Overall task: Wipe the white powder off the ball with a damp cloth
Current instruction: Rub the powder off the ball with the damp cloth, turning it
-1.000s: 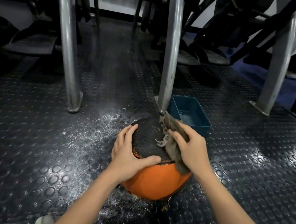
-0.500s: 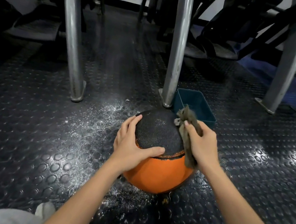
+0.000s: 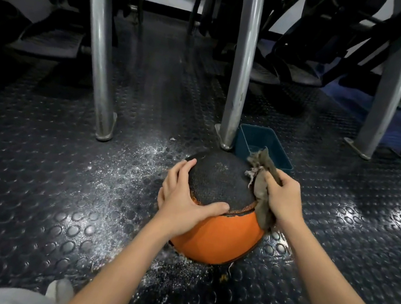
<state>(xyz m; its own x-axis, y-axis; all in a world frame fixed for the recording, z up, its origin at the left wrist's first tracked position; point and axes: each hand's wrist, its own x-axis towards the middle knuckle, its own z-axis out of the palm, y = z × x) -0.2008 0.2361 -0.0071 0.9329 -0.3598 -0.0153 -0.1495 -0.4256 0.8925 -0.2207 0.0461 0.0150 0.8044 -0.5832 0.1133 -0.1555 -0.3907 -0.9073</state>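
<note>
- Head view, step in hand: this looks like the wiping itself, partway through. The right hand (image 3: 283, 200) has its fingers curled round a bunched grey cloth (image 3: 261, 189) and presses it against the right flank of the ball (image 3: 217, 237).
- Head view, other hand: the left hand (image 3: 181, 201) lies splayed on the ball's left side. Its fingers are spread and fairly straight, and the thumb reaches across the front along the seam. It grips nothing and appears to steady the ball.
- Head view, where the ball is: it sits on the studded rubber floor (image 3: 34, 179), between the two hands and touching both.
- Head view, surroundings: spilled white powder (image 3: 124, 166) lies on the floor just left of the left hand. A blue tub (image 3: 243, 142) stands just beyond the right hand, beside a metal post (image 3: 239, 79).
- Head view, which way it points:
  - Being round, the ball has no long axis of its own.
  - Its black textured cap faces up and a little away from the person; the orange half faces down and toward them.
  - The seam runs roughly left to right under the left thumb.
  - The cloth is elongated. Its long axis runs from the frayed end by the tub back toward the person, down the ball's right side.
- Head view, next move: the cap shows only faint pale specks near its top, so I judge much of the visible powder gone. The next stroke probably calls for turning the ball under the left hand to bring unseen faces to the cloth. The underside cannot be seen.
</note>
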